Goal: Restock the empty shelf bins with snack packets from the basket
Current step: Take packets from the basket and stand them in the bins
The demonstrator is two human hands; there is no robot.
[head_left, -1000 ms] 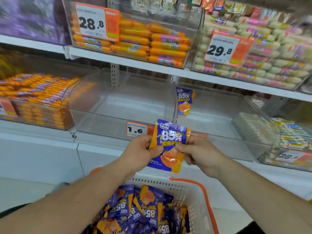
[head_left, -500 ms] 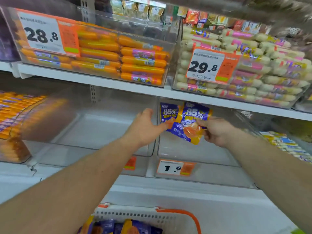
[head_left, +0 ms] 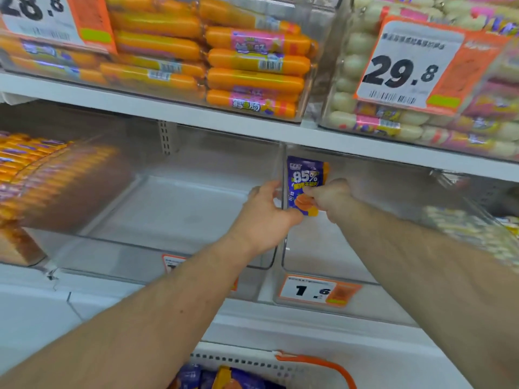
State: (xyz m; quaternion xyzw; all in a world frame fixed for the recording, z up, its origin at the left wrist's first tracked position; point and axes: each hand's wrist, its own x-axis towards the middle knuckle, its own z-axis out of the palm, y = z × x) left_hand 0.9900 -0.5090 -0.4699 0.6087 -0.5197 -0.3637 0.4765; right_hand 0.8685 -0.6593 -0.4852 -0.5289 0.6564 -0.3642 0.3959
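A: Both hands are reaching into the right bin (head_left: 323, 265). Right hand (head_left: 332, 199) is pinching the packet (head_left: 304, 186), fingers curled; left hand (head_left: 264, 217) is curling round its lower edge.
B: Packet's upright at the back-left corner, against the divider (head_left: 281, 175). Advice: seat it flat against the back wall, then let go. More are waiting in the basket (head_left: 317, 363).

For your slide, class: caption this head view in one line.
Both hands set a purple snack packet upright in a clear shelf bin, basket below.

Both hands (head_left: 265, 217) (head_left: 332, 199) pinch purple snack packet (head_left: 304, 182) upright at back of clear bin (head_left: 331, 248)
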